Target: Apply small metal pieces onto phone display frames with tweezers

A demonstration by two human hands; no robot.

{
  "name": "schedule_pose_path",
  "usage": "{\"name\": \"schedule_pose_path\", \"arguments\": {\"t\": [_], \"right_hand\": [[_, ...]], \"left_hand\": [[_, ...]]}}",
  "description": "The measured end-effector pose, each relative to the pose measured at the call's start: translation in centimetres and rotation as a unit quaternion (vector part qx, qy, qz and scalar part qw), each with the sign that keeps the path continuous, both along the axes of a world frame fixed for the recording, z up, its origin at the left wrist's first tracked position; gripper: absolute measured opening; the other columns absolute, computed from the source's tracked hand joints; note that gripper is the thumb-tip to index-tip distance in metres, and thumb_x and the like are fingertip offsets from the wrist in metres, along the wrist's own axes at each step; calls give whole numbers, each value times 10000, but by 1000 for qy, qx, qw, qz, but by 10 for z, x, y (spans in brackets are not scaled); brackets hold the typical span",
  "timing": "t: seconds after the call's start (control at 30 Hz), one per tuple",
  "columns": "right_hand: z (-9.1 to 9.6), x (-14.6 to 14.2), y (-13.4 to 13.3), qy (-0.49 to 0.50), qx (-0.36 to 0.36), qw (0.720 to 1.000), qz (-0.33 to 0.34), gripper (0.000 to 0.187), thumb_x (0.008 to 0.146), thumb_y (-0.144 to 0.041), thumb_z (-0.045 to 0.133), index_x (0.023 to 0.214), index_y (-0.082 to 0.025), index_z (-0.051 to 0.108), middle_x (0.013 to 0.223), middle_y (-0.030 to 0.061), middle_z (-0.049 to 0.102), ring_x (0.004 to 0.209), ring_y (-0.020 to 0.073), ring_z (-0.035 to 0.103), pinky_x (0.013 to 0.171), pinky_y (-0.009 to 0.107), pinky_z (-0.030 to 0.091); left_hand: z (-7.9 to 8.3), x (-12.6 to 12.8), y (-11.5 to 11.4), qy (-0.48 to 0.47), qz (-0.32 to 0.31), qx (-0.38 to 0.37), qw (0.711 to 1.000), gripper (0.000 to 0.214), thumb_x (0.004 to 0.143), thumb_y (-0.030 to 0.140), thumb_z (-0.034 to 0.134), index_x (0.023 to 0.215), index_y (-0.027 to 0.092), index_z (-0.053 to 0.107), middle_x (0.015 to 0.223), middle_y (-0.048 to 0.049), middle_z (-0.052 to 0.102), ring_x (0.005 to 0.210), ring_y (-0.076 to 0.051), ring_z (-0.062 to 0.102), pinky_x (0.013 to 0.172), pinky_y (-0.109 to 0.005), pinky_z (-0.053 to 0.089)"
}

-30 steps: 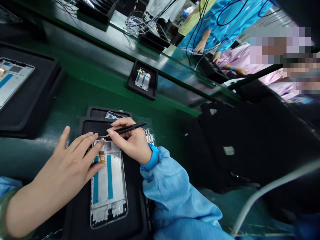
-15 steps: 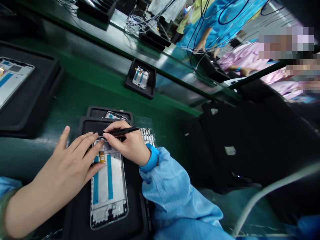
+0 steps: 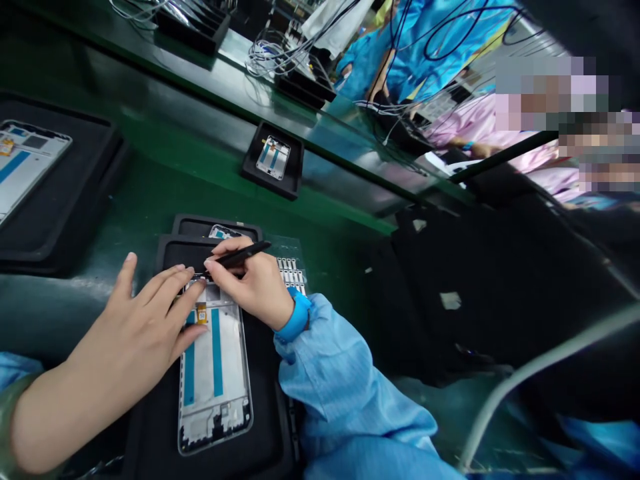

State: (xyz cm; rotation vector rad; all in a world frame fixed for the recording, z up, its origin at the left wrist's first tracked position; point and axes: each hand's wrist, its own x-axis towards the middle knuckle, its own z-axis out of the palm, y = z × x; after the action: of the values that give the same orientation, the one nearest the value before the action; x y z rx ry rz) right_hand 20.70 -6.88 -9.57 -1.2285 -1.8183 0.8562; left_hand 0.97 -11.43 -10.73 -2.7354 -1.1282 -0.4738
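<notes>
A silver phone frame (image 3: 227, 363) with blue strips lies in a black tray (image 3: 267, 413). My left hand (image 3: 143, 320) rests over its upper left part, fingers spread and stretched out, fingertips touching near the top edge. A small orange flex cable (image 3: 201, 314) shows beside the left thumb. My right hand (image 3: 257, 283) is closed around slim black tweezers (image 3: 240, 255), held like a pen. Their tip points at the frame's top edge, close to the left fingertips; the exact contact spot is too small to make out.
Behind my right hand lies a clear sheet of small white parts (image 3: 291, 270). Another tray with a phone frame (image 3: 225, 232) sits just beyond. More trays stand at left (image 3: 60, 220) and at the back (image 3: 295, 177). Black covered stacks (image 3: 480, 267) fill the right; people work beyond the rail.
The tweezers' rear end has tipped upward, and my right hand has shifted slightly left. My left hand stays on the frame. The view has turned a little.
</notes>
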Motion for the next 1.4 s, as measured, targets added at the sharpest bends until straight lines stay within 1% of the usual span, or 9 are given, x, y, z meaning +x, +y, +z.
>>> {"name": "schedule_pose_path", "arguments": {"t": [0.17, 0.3, 0.53, 0.87, 0.97, 1.07, 1.13, 1.27, 1.4], "right_hand": [[0, 2, 1, 34, -26, 999, -22, 139, 858, -307, 644, 931, -202, 591, 857, 23, 701, 712, 140, 707, 661, 266, 611], [1, 1, 0, 18, -5, 1000, -4, 111, 864, -295, 626, 933, -213, 600, 902, 27, 705, 755, 139, 711, 675, 259, 612], [0, 3, -1, 18, 16, 999, -39, 97, 871, -293, 610, 924, -213, 592, 856, 25, 692, 730, 141, 699, 668, 263, 599], [-1, 5, 2, -93, 117, 985, 90, 90, 928, -264, 547, 960, -213, 614, 928, 48, 698, 833, 160, 678, 773, 304, 578], [5, 19, 10, -42, 124, 991, 29, 139, 951, -335, 564, 914, -217, 629, 879, 41, 690, 819, 167, 669, 773, 316, 564], [13, 33, 17, -38, 139, 989, -42, 255, 1000, -391, 484, 894, -218, 640, 888, 52, 683, 865, 181, 657, 820, 354, 542], [16, 35, 17, -29, 123, 992, -21, 292, 1006, -428, 475, 925, -213, 656, 920, 59, 701, 900, 183, 666, 848, 362, 540], [10, 22, 9, 55, 44, 997, 42, 296, 974, -462, 546, 996, -196, 675, 986, 66, 736, 969, 179, 698, 895, 349, 558], [1, 11, 3, 69, -1, 996, 53, 296, 954, -464, 573, 990, -190, 681, 987, 63, 741, 952, 174, 707, 867, 333, 572]], "left_hand": [[0, 0, 2, -11, 2, -7, 1000, 420, 982, 334, 468, 1284, 70, 596, 1280, -244, 621, 1138, -401, 608, 1042, -739, 315], [-1, 0, 2, -19, 3, -10, 1000, 413, 982, 336, 468, 1270, 76, 608, 1285, -249, 615, 1145, -400, 610, 1057, -734, 304], [-2, 0, 2, -25, 2, -14, 1000, 429, 981, 350, 475, 1286, 75, 596, 1290, -242, 616, 1155, -406, 603, 1055, -740, 300], [3, 2, 4, -20, 6, -26, 999, 404, 990, 301, 427, 1273, 85, 618, 1262, -230, 644, 1154, -401, 611, 1061, -771, 265], [7, 5, 4, -15, 7, -23, 1000, 378, 998, 248, 391, 1245, 97, 635, 1244, -214, 665, 1135, -393, 623, 1019, -794, 293], [9, 7, 4, -20, 9, -24, 999, 358, 1000, 252, 405, 1226, 107, 642, 1240, -200, 674, 1124, -374, 633, 1014, -792, 309], [9, 6, 4, -24, 12, -24, 999, 354, 997, 268, 425, 1228, 110, 642, 1246, -198, 672, 1128, -371, 632, 1019, -786, 314], [6, 5, 3, -25, 17, -22, 999, 364, 984, 290, 460, 1236, 100, 644, 1259, -216, 660, 1136, -383, 628, 1026, -778, 316], [5, 5, 2, -27, 22, -26, 999, 367, 978, 289, 475, 1248, 107, 645, 1273, -224, 651, 1152, -384, 625, 1051, -770, 296]]}}
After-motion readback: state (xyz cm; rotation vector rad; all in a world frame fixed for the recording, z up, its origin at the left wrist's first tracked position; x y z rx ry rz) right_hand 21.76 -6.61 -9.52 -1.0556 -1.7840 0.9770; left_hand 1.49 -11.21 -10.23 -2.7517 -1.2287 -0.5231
